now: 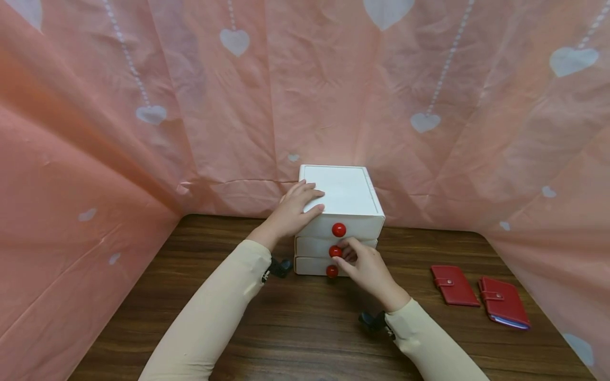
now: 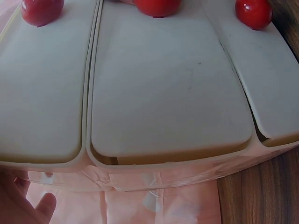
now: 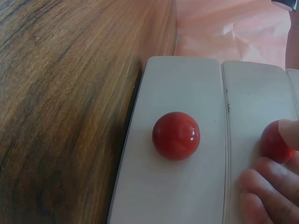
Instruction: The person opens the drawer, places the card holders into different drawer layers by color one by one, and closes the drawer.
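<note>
A small white chest of drawers [image 1: 343, 185] with three stacked drawers stands at the back of the table. Each drawer front carries a round red knob, and all three drawers look closed or nearly so. My left hand [image 1: 296, 209] rests on the chest's top at its left edge, fingers spread. With thumb and fingers my right hand [image 1: 369, 267] pinches the middle drawer's red knob [image 1: 335, 251]; the right wrist view shows the thumb on that knob [image 3: 274, 142]. The top knob [image 1: 339, 229] and the bottom knob [image 3: 176, 136] are untouched.
Two red snap-strap wallets lie on the right of the wooden table [image 1: 295, 338]: one wallet [image 1: 455, 286] nearer the chest, the other wallet [image 1: 504, 301] farther right. A pink curtain [image 1: 314, 106] with white hearts hangs behind and at both sides.
</note>
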The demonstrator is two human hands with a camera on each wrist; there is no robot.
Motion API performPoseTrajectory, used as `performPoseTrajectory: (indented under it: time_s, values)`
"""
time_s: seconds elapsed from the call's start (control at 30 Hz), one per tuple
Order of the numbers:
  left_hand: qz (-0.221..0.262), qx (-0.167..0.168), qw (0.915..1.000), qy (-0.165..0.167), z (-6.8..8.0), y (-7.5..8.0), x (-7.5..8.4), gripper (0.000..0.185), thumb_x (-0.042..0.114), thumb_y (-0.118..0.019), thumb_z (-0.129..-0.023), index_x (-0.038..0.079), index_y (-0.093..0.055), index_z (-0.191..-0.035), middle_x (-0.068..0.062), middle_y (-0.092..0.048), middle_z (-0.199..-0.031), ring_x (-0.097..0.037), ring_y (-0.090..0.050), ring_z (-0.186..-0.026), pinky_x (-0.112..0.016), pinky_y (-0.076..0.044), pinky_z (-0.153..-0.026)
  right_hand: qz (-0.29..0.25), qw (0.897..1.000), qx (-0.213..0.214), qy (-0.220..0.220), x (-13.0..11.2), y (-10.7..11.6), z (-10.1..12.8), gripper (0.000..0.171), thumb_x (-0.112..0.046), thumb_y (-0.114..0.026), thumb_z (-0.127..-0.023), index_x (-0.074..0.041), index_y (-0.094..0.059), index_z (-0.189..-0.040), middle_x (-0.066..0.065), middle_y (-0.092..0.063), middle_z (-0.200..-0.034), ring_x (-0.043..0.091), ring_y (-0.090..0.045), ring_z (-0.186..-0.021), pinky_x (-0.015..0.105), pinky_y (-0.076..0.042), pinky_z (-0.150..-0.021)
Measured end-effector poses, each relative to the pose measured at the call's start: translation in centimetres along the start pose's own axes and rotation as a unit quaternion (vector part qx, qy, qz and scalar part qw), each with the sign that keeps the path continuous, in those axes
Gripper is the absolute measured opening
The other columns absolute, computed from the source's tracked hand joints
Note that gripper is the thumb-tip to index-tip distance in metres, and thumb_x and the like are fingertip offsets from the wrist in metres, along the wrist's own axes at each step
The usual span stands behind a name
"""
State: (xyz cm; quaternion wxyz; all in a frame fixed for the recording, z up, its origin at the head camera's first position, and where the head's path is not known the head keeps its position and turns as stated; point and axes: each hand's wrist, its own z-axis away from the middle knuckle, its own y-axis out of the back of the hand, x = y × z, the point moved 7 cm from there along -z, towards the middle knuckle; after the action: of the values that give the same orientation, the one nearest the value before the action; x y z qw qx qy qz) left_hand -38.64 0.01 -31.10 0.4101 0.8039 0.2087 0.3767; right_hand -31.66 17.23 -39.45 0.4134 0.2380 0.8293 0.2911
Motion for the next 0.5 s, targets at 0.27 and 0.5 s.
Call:
performPoseTrajectory:
  time_s: [0.27,0.5]
  values:
    - [-0.003,-0.001,1.0,0.002,-0.05,-0.07,-0.16,0.047,0.043,-0.049,-0.104,0.018,-0.055,-0.144,-0.006,-0.036,-0.158,-0.023,-0.014,-0.152,-0.055,-0.013,-0.119,-0.001,1.0,0.0,0.0,0.09,-0.07,0.0,0.026,-0.018,-0.08,-0.087,-0.013,-0.064,-0.107,-0.003,-0.067,-0.089,0.011,-0.066,-0.079,0.037,-0.058,-0.072]
    - [-0.001,0.006,1.0,-0.004,-0.11,-0.13,-0.24,0.046,0.043,-0.049,-0.104,0.018,-0.055,-0.143,-0.006,-0.038,-0.157,-0.024,-0.015,-0.152,-0.055,-0.014,-0.119,0.0,1.0,-0.005,-0.006,0.07,-0.1,0.1,0.026,-0.018,-0.08,-0.087,-0.013,-0.064,-0.108,-0.003,-0.067,-0.09,0.012,-0.066,-0.08,0.037,-0.058,-0.073]
